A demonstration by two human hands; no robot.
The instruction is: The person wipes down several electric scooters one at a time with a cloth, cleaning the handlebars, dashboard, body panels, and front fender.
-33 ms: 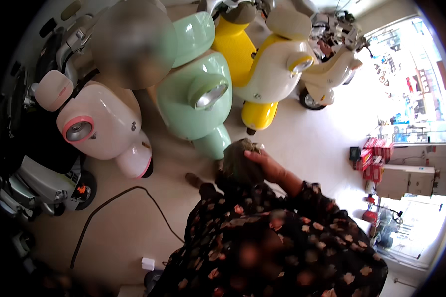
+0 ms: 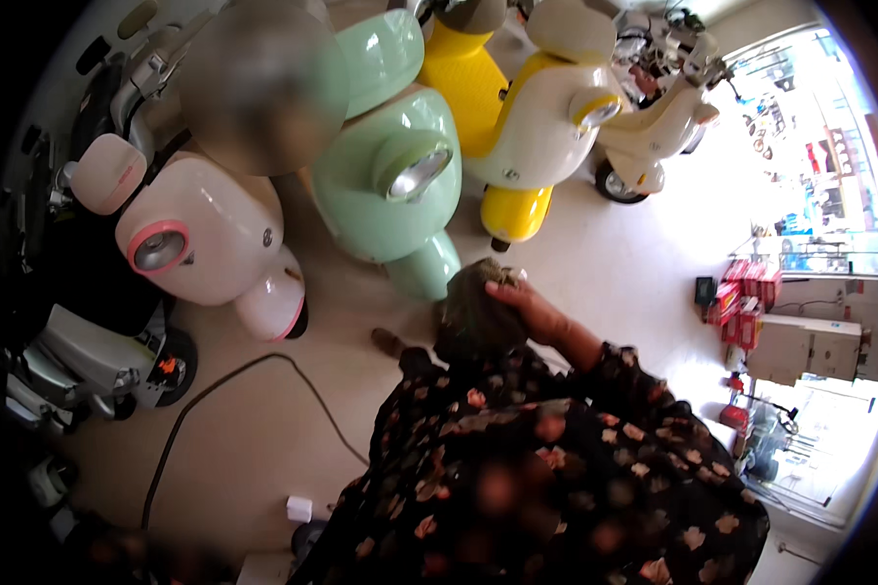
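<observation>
In front of my body, my right hand point(image 2: 541, 317) is closed around the edge of a dark, brownish-green crumpled bundle point(image 2: 476, 317) that looks like cloth. The thumb and fingers press on its upper right side. My left hand does not show; the bundle and the dark floral sleeve point(image 2: 415, 375) block that side. Just beyond the bundle is the front fender of a mint-green scooter point(image 2: 390, 185). To its right stands a yellow and cream scooter point(image 2: 537, 127).
A white and pink scooter point(image 2: 205, 234) stands at the left, a cream one point(image 2: 649, 141) at the far right. A black cable point(image 2: 234, 369) curves over the floor. Red boxes point(image 2: 741, 302) and a pale cabinet point(image 2: 805, 349) line the right side. A blurred round patch covers the upper left.
The scooters sit slightly higher in the picture and the floral clothing has shifted a little. My right hand stays closed on the bundle.
</observation>
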